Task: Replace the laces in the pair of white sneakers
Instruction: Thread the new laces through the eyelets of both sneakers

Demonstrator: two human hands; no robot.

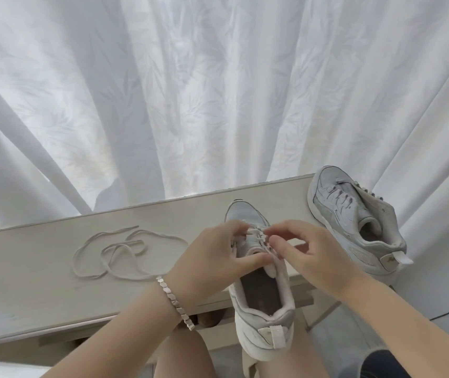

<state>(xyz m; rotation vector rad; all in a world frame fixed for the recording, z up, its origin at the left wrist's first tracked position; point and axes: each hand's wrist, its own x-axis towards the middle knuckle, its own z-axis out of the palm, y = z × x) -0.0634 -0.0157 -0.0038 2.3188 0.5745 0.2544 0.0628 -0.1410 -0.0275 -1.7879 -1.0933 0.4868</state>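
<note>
Near sneaker (261, 298) on the worktop (40, 271), toe pointing away, heel overhanging the front edge. Left hand (212, 255) grips its upper at the eyelets, thumb on the tongue. Right hand (310, 257) pinches the threaded lace (256, 236). Second sneaker (354, 222) at the worktop's right end. Loose lace (125, 252) coiled to the left, well apart.

No legible text, brand or number on near sneaker (258, 328), far sneaker (335, 203), lace (121, 245) or table (27, 282).
</note>
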